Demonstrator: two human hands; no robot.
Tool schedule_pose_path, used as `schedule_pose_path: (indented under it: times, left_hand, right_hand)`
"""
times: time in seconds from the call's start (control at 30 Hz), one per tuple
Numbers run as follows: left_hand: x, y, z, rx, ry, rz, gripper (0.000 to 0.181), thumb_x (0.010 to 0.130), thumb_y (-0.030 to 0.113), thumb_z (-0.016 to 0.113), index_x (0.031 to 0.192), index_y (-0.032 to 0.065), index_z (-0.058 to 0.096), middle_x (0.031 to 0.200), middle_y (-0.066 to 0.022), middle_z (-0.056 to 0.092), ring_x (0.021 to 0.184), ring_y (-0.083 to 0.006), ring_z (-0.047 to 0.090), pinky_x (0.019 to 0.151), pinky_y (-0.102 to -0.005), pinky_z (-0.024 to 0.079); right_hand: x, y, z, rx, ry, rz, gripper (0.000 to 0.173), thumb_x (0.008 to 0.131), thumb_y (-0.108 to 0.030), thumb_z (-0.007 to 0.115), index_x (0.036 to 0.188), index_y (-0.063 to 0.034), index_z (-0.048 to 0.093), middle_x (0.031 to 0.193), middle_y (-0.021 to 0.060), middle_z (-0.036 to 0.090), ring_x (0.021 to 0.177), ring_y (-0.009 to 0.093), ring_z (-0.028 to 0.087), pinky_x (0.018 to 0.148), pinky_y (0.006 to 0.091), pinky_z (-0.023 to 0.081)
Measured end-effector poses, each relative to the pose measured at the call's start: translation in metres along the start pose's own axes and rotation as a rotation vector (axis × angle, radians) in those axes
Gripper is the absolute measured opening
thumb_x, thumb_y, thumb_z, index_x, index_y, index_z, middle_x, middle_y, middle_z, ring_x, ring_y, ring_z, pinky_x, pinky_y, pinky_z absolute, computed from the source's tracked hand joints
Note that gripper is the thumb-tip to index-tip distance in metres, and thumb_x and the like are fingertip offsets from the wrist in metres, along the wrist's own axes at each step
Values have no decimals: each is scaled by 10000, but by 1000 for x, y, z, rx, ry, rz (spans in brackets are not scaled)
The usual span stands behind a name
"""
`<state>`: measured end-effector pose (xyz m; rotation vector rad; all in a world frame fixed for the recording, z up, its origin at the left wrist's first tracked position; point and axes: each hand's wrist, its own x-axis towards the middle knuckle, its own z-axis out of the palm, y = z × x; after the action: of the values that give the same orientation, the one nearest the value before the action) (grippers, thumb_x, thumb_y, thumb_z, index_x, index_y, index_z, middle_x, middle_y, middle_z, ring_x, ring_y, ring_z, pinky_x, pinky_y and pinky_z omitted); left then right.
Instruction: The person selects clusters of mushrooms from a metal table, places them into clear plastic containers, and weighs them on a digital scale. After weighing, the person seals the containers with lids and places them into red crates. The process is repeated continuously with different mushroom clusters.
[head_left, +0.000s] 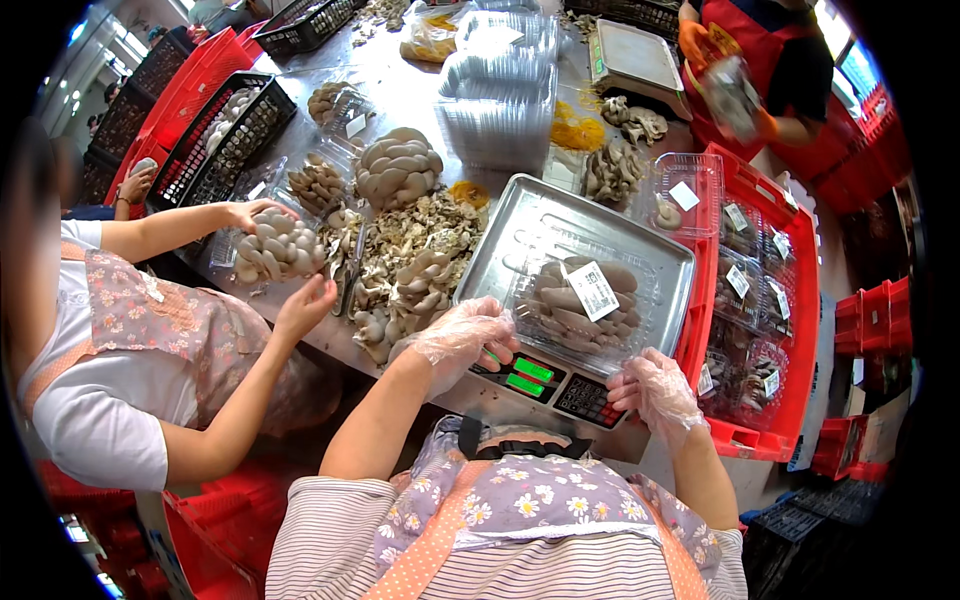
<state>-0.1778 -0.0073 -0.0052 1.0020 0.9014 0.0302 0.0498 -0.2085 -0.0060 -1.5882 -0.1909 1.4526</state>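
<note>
A clear plastic clamshell box of oyster mushrooms (566, 330), with a printed white label on top, rests on the metal tray (517, 217) of a digital scale. My left hand (469, 337), in a thin clear plastic glove, is at the box's left front corner, fingers bent; whether it touches the box I cannot tell. My right hand (656, 390), gloved alike, is by the tray's front right corner above the scale's keypad (592, 399), its fingers curled; nothing shows in it. The scale's green display (529, 376) is lit between the hands.
On the right stands a red crate (802, 300) of labelled mushroom boxes. Loose mushrooms (420, 262) and scissors (352, 270) lie left of the tray; stacked clear containers (499, 90) stand behind. A co-worker at left handles a mushroom cluster (277, 247); another person stands beyond a second scale (637, 60).
</note>
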Motion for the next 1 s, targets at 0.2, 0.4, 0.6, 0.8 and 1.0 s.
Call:
schedule_pose_path:
  times: [0.2, 0.4, 0.6, 0.8, 1.0]
  left_hand:
    - [11, -14, -1, -35, 32, 64, 114, 894, 159, 598, 829, 74, 559, 725, -31, 588, 628, -113, 565, 588, -246, 474]
    - [5, -42, 54, -94, -68, 43, 131, 909, 167, 588, 879, 42, 564, 717, -60, 610, 578, -136, 590, 507, -266, 502]
    - [22, -51, 70, -55, 2, 66, 229, 925, 241, 557, 933, 17, 603, 778, -64, 643, 640, -130, 598, 584, -268, 510]
    - [17, -56, 28, -79, 116, 138, 191, 902, 207, 561, 851, 26, 595, 762, -67, 638, 604, -114, 587, 545, -245, 488]
    - [-3, -46, 55, -250, 2, 63, 153, 898, 159, 571, 839, 19, 590, 810, -116, 659, 648, -169, 631, 626, -271, 521]
  right_hand:
    - [7, 18, 0, 151, 20, -21, 123, 919, -130, 548, 910, -24, 487, 785, 181, 636, 610, 238, 654, 525, 291, 554]
    - [34, 9, -57, 160, 82, -216, 148, 956, -200, 561, 861, -96, 514, 694, 77, 622, 578, 151, 592, 523, 262, 483]
    - [51, -27, -61, 20, 152, -242, 177, 941, -224, 573, 807, -124, 517, 634, -24, 479, 524, 74, 423, 480, 207, 340]
    - [39, -11, -11, 3, 240, -156, 163, 951, -237, 555, 848, -110, 544, 651, -30, 483, 572, 63, 425, 513, 219, 337]
    - [41, -4, -19, 239, 201, -334, 130, 933, -194, 564, 870, -82, 547, 671, -26, 469, 612, 70, 419, 558, 223, 338]
